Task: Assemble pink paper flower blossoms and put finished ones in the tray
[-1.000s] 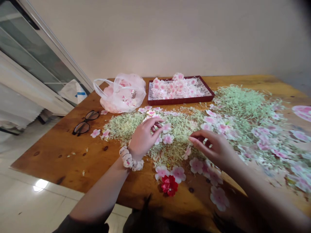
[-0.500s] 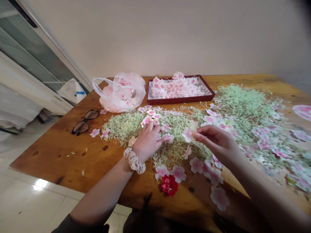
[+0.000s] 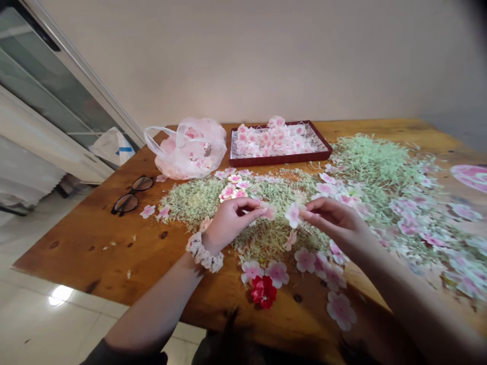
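My left hand [image 3: 238,218], with a scrunchie [image 3: 204,252] on its wrist, pinches a pale pink artificial flower [image 3: 269,212] between thumb and fingers. Facing it, my right hand [image 3: 335,218] pinches another white-and-pink artificial flower [image 3: 293,214] by its edge. The two flowers are close but apart, held over a mat of pale green stringy filler [image 3: 262,242]. Just behind my left hand is a cluster of brighter flowers [image 3: 233,190]. Nearer to me, a red flower [image 3: 264,292] lies below two pale pink petals.
At the back stands a dark red tray [image 3: 281,158] of pink flowers, with a translucent gift bag [image 3: 190,152] to its left. Black-framed glasses [image 3: 132,195] lie at the left. A green filler heap [image 3: 380,162] and scattered flowers [image 3: 409,223] cover the right side of the wooden table [image 3: 83,253].
My left hand has lifted from the flower cluster and now pinches a flower, closer to my right hand. My right hand stays in nearly the same place, its flower turned slightly.
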Available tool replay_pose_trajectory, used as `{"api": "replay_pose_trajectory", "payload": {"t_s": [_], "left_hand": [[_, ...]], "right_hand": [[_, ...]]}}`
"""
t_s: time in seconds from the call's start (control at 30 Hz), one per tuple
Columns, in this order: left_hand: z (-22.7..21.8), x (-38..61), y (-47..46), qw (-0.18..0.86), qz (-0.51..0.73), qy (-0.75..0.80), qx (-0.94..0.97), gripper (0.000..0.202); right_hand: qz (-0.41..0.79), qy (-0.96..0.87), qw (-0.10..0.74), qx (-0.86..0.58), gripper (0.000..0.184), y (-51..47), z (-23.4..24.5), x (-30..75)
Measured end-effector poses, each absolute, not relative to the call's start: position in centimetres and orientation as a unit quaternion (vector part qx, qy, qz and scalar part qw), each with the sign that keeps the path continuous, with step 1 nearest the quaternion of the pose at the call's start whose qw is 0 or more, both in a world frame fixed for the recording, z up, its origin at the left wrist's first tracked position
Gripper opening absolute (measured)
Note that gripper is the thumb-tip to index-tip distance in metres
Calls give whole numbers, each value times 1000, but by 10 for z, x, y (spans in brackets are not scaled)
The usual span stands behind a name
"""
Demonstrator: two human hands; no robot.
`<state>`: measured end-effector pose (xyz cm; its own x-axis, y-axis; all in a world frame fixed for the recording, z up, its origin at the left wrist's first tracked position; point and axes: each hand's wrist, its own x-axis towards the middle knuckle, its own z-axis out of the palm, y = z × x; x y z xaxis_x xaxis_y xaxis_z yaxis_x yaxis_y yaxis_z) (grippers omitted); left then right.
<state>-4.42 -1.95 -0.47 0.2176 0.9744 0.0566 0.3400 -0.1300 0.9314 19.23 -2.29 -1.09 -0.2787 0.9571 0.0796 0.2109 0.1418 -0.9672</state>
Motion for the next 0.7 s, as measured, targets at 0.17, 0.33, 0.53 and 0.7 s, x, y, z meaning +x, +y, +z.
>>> {"api": "replay_pose_trajectory", "payload": {"t_s": [0.17, 0.33, 0.53, 0.7], "left_hand": [[-13, -35, -28, 564, 380, 474, 559, 19], [-20, -24, -34, 659, 409, 460, 433, 22], [-14, -20, -39, 686, 429, 428, 402, 21], [-14, -22, -40, 583, 427, 448, 526, 24]], "right_hand": [[479, -697, 370, -385, 13, -33, -6, 181], [484, -670, 404, -391, 13, -37, -12, 172], [491, -652, 429, -388, 8, -38, -16, 167], [468, -654, 435, -405, 8, -38, -17, 165]]}}
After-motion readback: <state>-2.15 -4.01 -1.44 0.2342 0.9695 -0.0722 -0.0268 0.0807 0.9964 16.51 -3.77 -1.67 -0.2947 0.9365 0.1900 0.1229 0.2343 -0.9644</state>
